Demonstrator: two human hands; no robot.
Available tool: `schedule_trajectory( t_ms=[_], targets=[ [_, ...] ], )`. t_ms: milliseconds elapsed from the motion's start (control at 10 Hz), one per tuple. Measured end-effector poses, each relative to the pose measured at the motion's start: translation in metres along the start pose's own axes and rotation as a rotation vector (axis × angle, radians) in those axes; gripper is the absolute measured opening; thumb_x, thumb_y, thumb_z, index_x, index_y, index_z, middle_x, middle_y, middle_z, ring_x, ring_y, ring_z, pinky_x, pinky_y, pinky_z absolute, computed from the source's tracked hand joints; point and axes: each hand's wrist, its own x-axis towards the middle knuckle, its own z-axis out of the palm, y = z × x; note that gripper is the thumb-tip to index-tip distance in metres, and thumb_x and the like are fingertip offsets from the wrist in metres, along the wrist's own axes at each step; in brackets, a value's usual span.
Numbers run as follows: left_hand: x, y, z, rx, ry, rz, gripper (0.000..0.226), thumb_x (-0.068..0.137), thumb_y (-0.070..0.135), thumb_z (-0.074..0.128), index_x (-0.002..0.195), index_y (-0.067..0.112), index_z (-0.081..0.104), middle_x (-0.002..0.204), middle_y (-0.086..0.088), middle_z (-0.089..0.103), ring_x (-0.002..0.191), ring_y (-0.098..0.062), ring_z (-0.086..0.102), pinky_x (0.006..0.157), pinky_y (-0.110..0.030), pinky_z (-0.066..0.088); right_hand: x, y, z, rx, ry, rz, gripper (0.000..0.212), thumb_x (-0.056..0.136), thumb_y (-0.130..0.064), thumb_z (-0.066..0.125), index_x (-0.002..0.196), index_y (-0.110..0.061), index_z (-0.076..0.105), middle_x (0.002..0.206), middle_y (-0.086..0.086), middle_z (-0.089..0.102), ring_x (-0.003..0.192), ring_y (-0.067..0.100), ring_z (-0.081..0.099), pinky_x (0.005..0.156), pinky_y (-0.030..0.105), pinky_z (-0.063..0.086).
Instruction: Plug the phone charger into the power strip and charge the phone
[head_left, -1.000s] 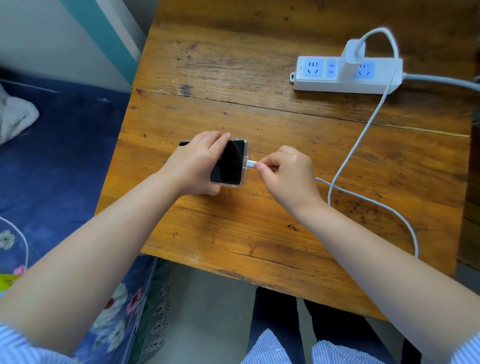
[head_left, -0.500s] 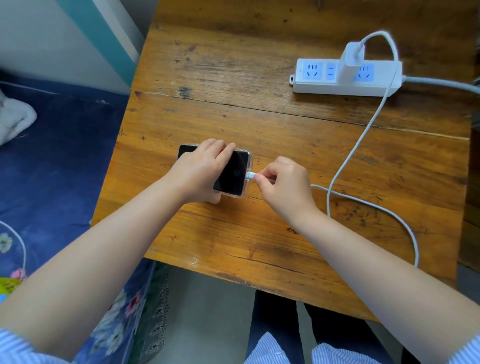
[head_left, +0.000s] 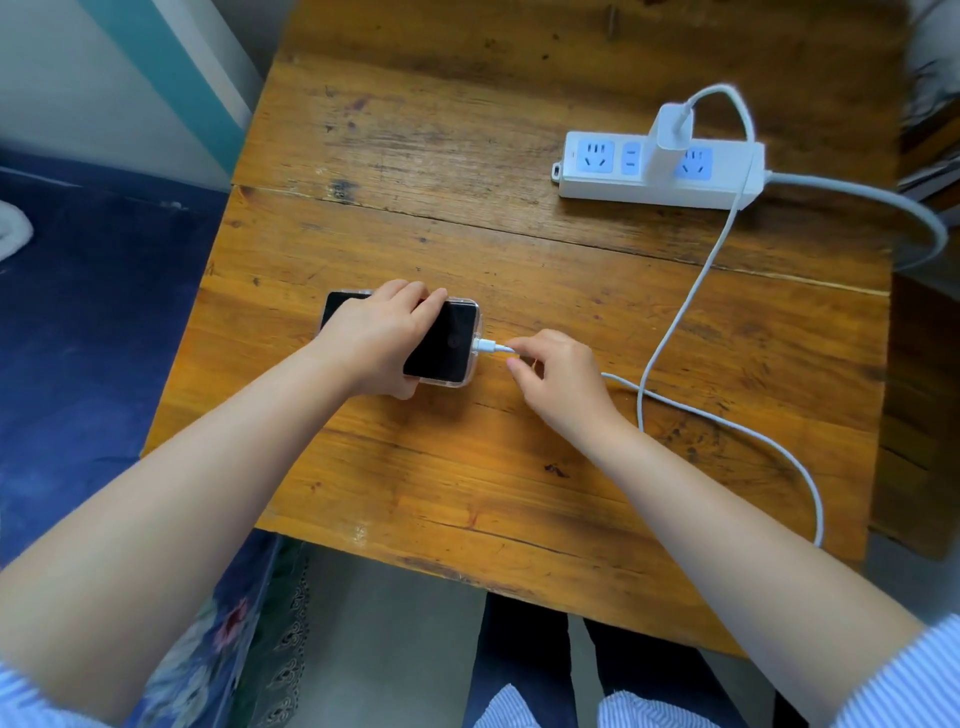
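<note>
A black phone (head_left: 445, 344) in a clear case lies flat on the wooden table (head_left: 519, 260), its screen dark. My left hand (head_left: 382, 340) lies over its left half and holds it down. The white cable plug (head_left: 485, 345) sits in the phone's right end. My right hand (head_left: 558, 374) is just right of the plug, fingertips loosely on the white cable (head_left: 670, 338). That cable loops back to the white charger (head_left: 669, 140), which stands plugged into the white power strip (head_left: 660, 166) at the far right.
The power strip's thick grey cord (head_left: 883, 202) runs off the table's right edge. A blue bedcover (head_left: 78, 338) lies to the left of the table. My legs in dark trousers (head_left: 524, 665) are below the table's near edge.
The plug has gone fully into the phone's end. My right hand has slid back to the right along the cable and loosened its pinch. My left hand still holds the phone.
</note>
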Motion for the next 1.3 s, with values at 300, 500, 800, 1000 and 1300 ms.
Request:
schedule_trajectory(
  t_ms=[300, 500, 800, 1000, 1300],
  targets=[
    [0.045, -0.008, -0.01, 0.095, -0.101, -0.048, 0.104, 0.067, 0.026, 0.077, 0.145, 0.016, 0.01, 0.142, -0.01, 0.034, 0.131, -0.027, 0.032, 0.088, -0.041, 0.049, 0.018, 0.022, -0.006, -0.356, 0.089, -0.045, 0.023, 0.09, -0.015, 0.048, 0.105, -0.01, 0.066, 0.097, 0.016, 0.061, 0.097, 0.032, 0.05, 0.086, 0.039, 0.034],
    [0.061, -0.014, -0.015, 0.081, -0.103, -0.101, 0.103, 0.069, 0.02, 0.076, 0.145, 0.015, 0.007, 0.146, -0.011, 0.031, 0.134, -0.027, 0.029, 0.093, -0.041, 0.048, 0.028, 0.026, -0.009, -0.435, 0.107, -0.067, 0.026, 0.091, -0.01, 0.045, 0.11, -0.012, 0.063, 0.101, 0.014, 0.061, 0.099, 0.033, 0.048, 0.084, 0.039, 0.036],
    [0.044, 0.013, 0.001, -0.156, -0.013, -0.217, 0.084, 0.081, -0.002, 0.057, 0.145, 0.01, 0.004, 0.157, -0.011, 0.002, 0.145, -0.026, 0.001, 0.115, -0.045, 0.024, 0.023, 0.025, -0.003, -0.402, 0.247, -0.046, 0.021, 0.087, -0.01, 0.052, 0.103, -0.007, 0.065, 0.088, 0.021, 0.061, 0.085, 0.038, 0.053, 0.074, 0.042, 0.04],
    [0.011, 0.059, 0.046, -0.409, 0.267, -0.161, 0.057, 0.095, 0.022, 0.038, 0.144, 0.005, 0.015, 0.156, -0.014, 0.012, 0.145, -0.025, 0.005, 0.118, -0.036, 0.006, 0.018, 0.03, -0.004, -0.395, 0.274, -0.104, 0.019, 0.079, -0.001, 0.061, 0.097, -0.004, 0.068, 0.076, 0.022, 0.062, 0.073, 0.039, 0.057, 0.069, 0.044, 0.046],
    [0.003, 0.082, 0.086, -0.474, 0.285, -0.272, 0.062, 0.095, 0.037, 0.03, 0.145, 0.012, 0.004, 0.157, -0.008, 0.0, 0.145, -0.019, -0.001, 0.114, -0.033, -0.005, 0.025, 0.034, -0.024, -0.332, 0.019, 0.001, 0.029, 0.088, -0.01, 0.049, 0.115, -0.014, 0.06, 0.11, 0.013, 0.059, 0.108, 0.029, 0.048, 0.099, 0.042, 0.029]
  ],
)
